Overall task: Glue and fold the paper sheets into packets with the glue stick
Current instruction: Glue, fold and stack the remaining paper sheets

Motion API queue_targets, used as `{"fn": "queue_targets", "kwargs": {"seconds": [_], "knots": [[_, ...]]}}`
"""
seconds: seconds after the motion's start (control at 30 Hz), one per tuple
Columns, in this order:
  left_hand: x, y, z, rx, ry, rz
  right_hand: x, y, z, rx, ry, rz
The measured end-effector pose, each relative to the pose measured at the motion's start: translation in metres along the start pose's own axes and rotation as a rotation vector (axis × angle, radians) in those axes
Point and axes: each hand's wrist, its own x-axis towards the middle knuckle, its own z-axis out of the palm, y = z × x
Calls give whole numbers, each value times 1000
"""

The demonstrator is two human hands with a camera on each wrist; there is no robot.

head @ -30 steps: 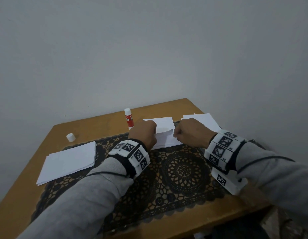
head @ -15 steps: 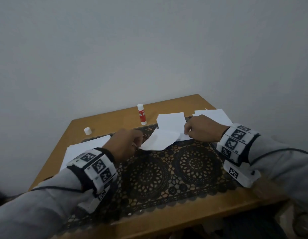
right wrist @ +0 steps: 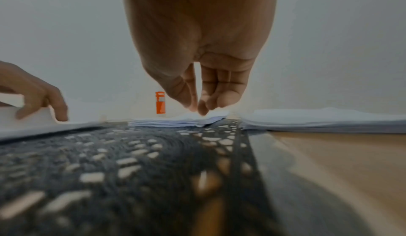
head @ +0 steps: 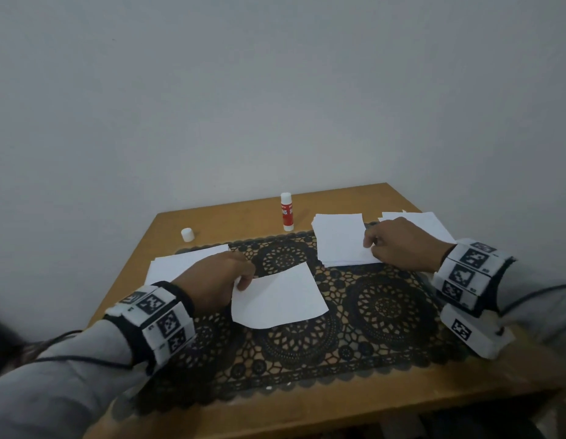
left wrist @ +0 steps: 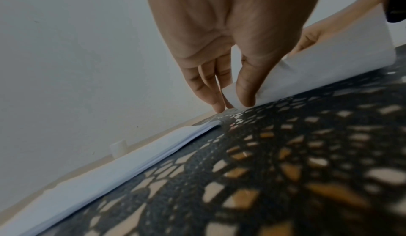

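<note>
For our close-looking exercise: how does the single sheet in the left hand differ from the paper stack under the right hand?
1. The single sheet is one loose piece; the paper stack is many sheets, layered.
2. The sheet is pinched at a corner by the left hand and curls; the stack lies flat, the right hand at its edge.
3. The sheet is over the dark lace mat; the stack straddles its far edge.

Both are white.

Grey sleeves [head: 63, 375], white wristbands [head: 155, 315] with black square markers, thin black cables [head: 85, 362].
</note>
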Motion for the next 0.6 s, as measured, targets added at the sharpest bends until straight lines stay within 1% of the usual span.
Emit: {"fn": "queue_targets", "kwargs": {"seconds": [0.13,0.23,0.3,0.37,0.4,0.5,0.6], "knots": [[0,-4,2,26,6,63,9,-16,-5,55,46,-26],[3,-5,3,24,-19,52,27,-39,-10,87,111,-71],[4,-6,3,18,-39,49,45,-55,-7,117,124,-81],[6,-6,4,15,-54,53,65,-68,-2,172,103,-38],[7,-6,5,18,-61,52,74,-75,1,227,82,7],[9,-5,4,23,-73,44,98,-91,7,447,41,151],[7,-4,4,15,-89,38,119,-98,15,514,36,191]]}}
